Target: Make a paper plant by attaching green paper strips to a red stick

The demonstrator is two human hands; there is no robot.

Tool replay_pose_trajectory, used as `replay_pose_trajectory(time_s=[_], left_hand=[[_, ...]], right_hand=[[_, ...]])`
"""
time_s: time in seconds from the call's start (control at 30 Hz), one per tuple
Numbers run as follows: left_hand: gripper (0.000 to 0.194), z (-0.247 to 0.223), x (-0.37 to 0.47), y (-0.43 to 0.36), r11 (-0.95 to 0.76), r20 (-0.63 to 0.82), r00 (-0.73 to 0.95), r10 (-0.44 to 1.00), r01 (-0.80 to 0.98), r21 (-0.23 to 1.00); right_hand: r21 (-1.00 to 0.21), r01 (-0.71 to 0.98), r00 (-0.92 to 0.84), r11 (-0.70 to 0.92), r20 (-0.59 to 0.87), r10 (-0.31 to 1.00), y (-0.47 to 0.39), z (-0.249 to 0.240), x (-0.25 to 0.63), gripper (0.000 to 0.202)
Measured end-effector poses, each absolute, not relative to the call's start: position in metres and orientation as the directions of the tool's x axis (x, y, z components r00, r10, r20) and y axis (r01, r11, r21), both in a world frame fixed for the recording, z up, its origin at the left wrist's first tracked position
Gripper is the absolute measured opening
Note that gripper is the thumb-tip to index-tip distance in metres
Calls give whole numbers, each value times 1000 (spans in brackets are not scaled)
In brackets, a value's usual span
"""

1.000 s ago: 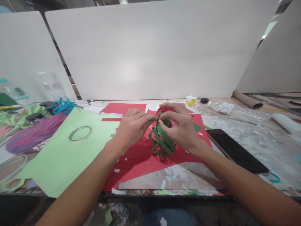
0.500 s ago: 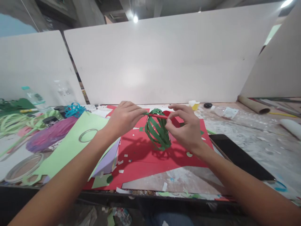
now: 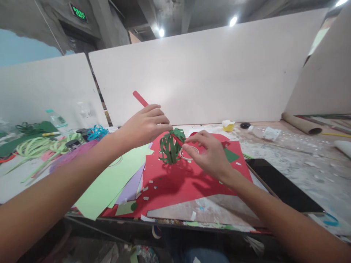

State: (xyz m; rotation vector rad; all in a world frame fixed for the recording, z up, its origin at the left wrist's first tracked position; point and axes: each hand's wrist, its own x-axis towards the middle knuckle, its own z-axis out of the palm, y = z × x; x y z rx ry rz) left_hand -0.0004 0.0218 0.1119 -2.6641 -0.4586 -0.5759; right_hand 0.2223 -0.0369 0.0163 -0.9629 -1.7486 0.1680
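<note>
A dark green paper-strip lantern [image 3: 168, 149] hangs just above the red paper sheet [image 3: 175, 186], below my fingers. My left hand [image 3: 148, 123] is closed around a red paper strip [image 3: 140, 98], whose free end sticks up behind the hand. More red strip shows at the lantern's top, where the fingertips of my right hand [image 3: 210, 155] pinch it. Whether the strip is fixed to the lantern is hidden by the fingers. Right behind the lantern, a thin ring [image 3: 188, 157] lies on the red paper.
Light green paper [image 3: 120, 175] lies to the left, with light green strip shapes [image 3: 35, 147] beyond. A black phone [image 3: 283, 186] rests at the right. Farther back are a yellow pot [image 3: 228, 126], a plastic bottle [image 3: 270, 133] and a cardboard tube [image 3: 301, 123]. Paper scraps dot the front edge.
The lantern has shifted left and turned more upright. The red strip now slants, its free end rising beyond my left hand. My right hand has moved slightly left and down; the view has tilted up.
</note>
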Motion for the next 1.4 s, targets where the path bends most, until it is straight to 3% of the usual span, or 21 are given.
replay_pose_trajectory(time_s=[0.1, 0.23, 0.47, 0.63, 0.83, 1.03, 1.27, 1.4], left_hand=[[26, 122, 14, 17, -893, 375, 909, 181, 312, -324], [37, 136, 30, 13, -874, 215, 967, 140, 223, -433], [32, 159, 54, 8, -809, 29, 980, 197, 179, -560], [24, 165, 60, 14, -858, 15, 978, 206, 188, -479], [17, 163, 61, 30, -921, 221, 951, 216, 274, -277], [16, 164, 64, 31, -937, 142, 953, 270, 293, -190], [19, 164, 67, 30, -922, 53, 953, 298, 301, -245], [19, 163, 69, 30, -898, -9, 952, 305, 285, -336]], right_hand=[[-589, 510, -158, 627, 652, 741, -34, 15, 222, 16], [-643, 510, -102, 571, 614, 783, -31, 12, 221, 11], [-706, 456, -111, 541, 559, 822, -23, 10, 226, 16], [-768, 412, -124, 491, 487, 865, -18, 6, 229, 15], [-797, 371, -188, 477, 439, 879, -13, -6, 227, 16], [-789, 396, -175, 470, 438, 882, -13, -10, 225, 15], [-760, 452, -140, 467, 457, 878, -9, -20, 221, 14], [-757, 498, -117, 422, 424, 898, -4, -28, 219, 13]])
